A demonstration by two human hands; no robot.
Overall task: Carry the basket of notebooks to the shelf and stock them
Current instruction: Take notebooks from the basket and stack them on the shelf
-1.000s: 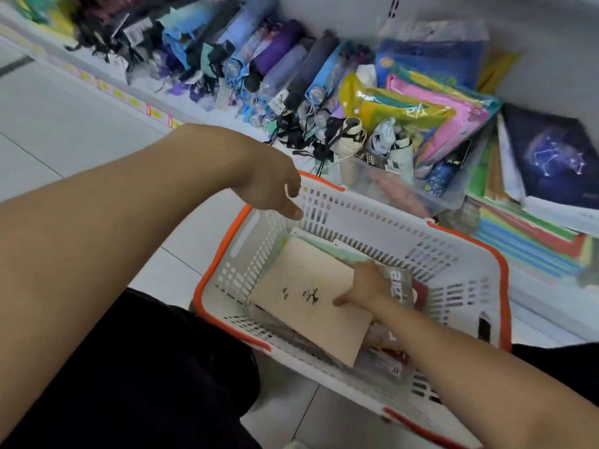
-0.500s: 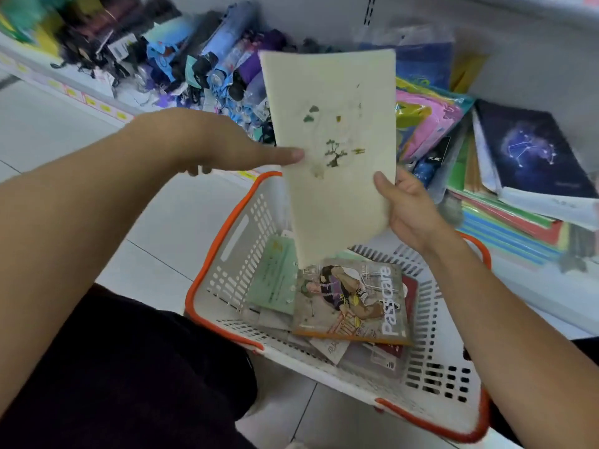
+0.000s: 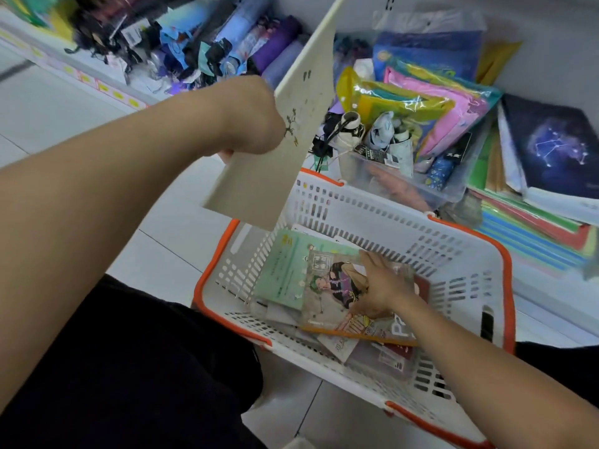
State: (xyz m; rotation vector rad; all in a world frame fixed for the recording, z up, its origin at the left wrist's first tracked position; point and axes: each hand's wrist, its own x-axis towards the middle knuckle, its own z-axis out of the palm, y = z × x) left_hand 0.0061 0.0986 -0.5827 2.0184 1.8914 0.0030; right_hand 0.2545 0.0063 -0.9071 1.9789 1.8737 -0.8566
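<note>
Change: half a second ago the cream notebook [image 3: 282, 147] was held up between both hands; now the left hand [image 3: 249, 121] alone has it, and the right hand [image 3: 377, 286] has gone back down into the basket [image 3: 389, 218].
Meaning: judged from this, one notebook is out and waiting to be shelved while the next is being fetched, so stocking is early, with most of the load still in the basket.
Left hand: fingers curled round the cream notebook's left edge, holding it tilted above the basket's far-left corner; fingertips show just under the cover.
Right hand: lying on the illustrated notebook [image 3: 343, 296], fingers bent at its near edge; it looks like a pinch starting, though I cannot tell whether the cover is lifted yet.
Basket: white slotted plastic with an orange rim, on the tiled floor just beside the low shelf [image 3: 551, 296].
Basket contents: illustrated notebook on top, a pale green notebook [image 3: 282, 270] partly beneath it on the left, a dark red cover [image 3: 423, 286] showing on the right, and more flat items below, too overlapped to count.
Shelf contents: a dark constellation notebook [image 3: 551, 144] on a stack of coloured notebooks [image 3: 531, 234] at the right; folded umbrellas [image 3: 227, 37] at the left; a clear tub [image 3: 405, 176] of small goods between.
Next: the cream notebook probably belongs with the right-hand stack.
</note>
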